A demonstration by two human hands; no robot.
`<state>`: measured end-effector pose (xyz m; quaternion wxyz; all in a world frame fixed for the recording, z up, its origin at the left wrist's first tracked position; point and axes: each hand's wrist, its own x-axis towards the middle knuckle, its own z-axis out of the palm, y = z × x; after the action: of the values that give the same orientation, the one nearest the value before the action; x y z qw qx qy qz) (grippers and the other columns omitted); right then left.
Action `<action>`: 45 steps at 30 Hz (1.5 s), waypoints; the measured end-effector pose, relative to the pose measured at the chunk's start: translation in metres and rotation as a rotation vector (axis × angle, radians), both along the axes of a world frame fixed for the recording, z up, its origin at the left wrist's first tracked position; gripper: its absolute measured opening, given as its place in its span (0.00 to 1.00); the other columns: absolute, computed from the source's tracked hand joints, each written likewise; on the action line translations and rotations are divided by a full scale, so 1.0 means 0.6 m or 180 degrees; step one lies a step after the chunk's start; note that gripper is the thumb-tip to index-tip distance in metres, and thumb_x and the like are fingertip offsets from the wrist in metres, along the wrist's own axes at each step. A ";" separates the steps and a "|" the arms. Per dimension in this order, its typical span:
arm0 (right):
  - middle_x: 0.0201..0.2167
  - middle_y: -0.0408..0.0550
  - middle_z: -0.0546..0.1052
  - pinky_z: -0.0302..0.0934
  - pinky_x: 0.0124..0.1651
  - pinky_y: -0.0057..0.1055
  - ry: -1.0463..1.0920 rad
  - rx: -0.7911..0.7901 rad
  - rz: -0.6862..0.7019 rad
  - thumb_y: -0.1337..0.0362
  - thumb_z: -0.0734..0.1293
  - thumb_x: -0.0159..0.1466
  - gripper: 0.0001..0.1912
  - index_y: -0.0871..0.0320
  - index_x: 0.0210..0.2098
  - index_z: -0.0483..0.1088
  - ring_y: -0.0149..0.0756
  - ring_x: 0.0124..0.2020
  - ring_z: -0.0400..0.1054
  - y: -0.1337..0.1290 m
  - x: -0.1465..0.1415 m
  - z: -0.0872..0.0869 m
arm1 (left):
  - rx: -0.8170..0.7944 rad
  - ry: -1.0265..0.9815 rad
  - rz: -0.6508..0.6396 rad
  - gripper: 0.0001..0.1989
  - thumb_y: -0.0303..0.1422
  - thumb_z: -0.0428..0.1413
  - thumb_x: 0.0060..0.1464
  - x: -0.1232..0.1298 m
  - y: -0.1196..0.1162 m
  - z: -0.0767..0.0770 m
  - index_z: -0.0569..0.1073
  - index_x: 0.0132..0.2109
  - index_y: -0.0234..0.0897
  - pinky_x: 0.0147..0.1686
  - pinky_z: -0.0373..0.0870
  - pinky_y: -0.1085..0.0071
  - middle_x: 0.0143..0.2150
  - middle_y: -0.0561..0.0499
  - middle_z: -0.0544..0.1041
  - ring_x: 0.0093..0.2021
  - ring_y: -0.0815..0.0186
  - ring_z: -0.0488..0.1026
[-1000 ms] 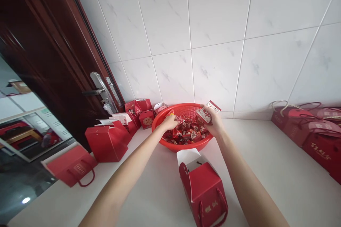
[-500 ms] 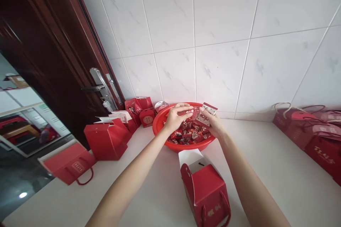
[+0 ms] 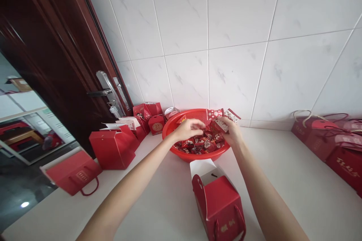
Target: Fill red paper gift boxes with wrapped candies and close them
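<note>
My right hand point(image 3: 233, 131) is closed around several wrapped candies at the right side of a red plastic basket point(image 3: 203, 157). Among them are a red-and-white packet point(image 3: 233, 114) and a red packet with white dots point(image 3: 215, 113). Over the loose red-wrapped candies point(image 3: 202, 145) in the basket is my left hand point(image 3: 189, 129). Its fingers are bent downward, with a gap between thumb and fingers, and I see nothing held there. In front of the basket stands a red gift box point(image 3: 222, 199) with its top flaps open and a cord handle.
On the left are several red gift boxes point(image 3: 113, 150), one tipped with its handle on the white table point(image 3: 158, 203). More red boxes with cord handles point(image 3: 333, 147) line the right side. A tiled wall point(image 3: 234, 64) and a dark door point(image 3: 65, 45) stand behind.
My left hand has moved away from the packets in my right hand and lowered to the candies. My right hand has shifted slightly right, and the dotted packet now sticks out beside it.
</note>
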<state>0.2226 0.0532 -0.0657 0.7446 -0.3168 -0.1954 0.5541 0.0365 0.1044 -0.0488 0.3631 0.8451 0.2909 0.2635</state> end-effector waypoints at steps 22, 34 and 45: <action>0.22 0.40 0.79 0.71 0.27 0.26 0.0010 -0.0101 0.0020 0.71 0.74 0.47 0.09 0.57 0.25 0.71 0.32 0.24 0.73 0.006 0.009 -0.006 | 0.0794 0.2474 0.0676 0.20 0.21 0.54 0.53 0.040 0.097 -0.010 0.79 0.50 0.43 0.47 0.71 0.73 0.55 0.49 0.80 0.50 0.61 0.78; 0.21 0.40 0.78 0.69 0.28 0.25 -0.0022 -0.0079 0.0051 0.71 0.74 0.47 0.09 0.58 0.24 0.71 0.31 0.23 0.73 0.004 0.007 -0.003 | 0.0648 0.2452 0.0306 0.08 0.33 0.63 0.47 0.073 0.093 -0.026 0.78 0.23 0.37 0.38 0.71 0.70 0.29 0.47 0.81 0.36 0.57 0.78; 0.21 0.39 0.77 0.68 0.26 0.25 -0.0167 -0.0043 0.0037 0.70 0.75 0.47 0.09 0.57 0.24 0.70 0.31 0.22 0.72 -0.003 0.002 0.004 | 0.0127 0.1758 0.0251 0.12 0.18 0.61 0.32 0.068 0.095 -0.038 0.80 0.26 0.37 0.36 0.71 0.72 0.22 0.55 0.77 0.25 0.66 0.72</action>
<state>0.2239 0.0513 -0.0634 0.7338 -0.3351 -0.2130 0.5513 0.0772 0.1615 -0.0717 0.2428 0.8799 0.4063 0.0427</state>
